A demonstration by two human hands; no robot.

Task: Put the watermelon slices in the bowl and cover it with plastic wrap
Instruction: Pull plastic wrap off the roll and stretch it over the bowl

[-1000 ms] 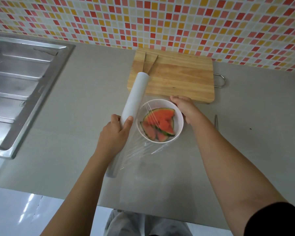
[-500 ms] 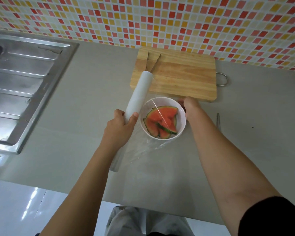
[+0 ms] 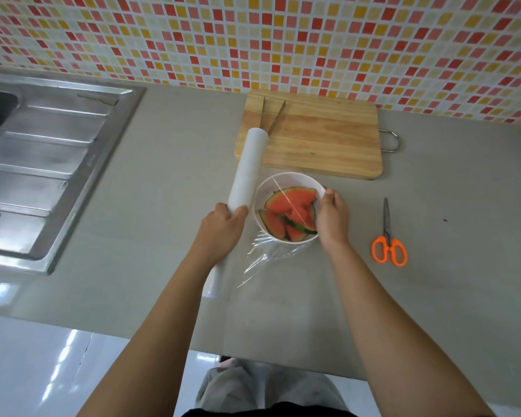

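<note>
Watermelon slices (image 3: 289, 210) sit in white bowl (image 3: 283, 176) on grey counter (image 3: 169, 176), just in front of cutting board (image 3: 319, 139). Left hand (image 3: 220, 233) grips plastic wrap roll (image 3: 248, 167), fingers curled round it, just beside bowl's left side. Sheet (image 3: 266, 258) lies creased across bowl, loose end crumpled on the near side. Right hand (image 3: 333, 219) has fingers curled on bowl's right rim. Scissors (image 3: 388, 236) lie to the right, apart.

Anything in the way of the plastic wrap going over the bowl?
Nothing visible. The film spans from the roll, gripped by the left hand, across the bowl to the right hand at its right rim. The watermelon slices lie inside; the scissors lie apart.
</note>
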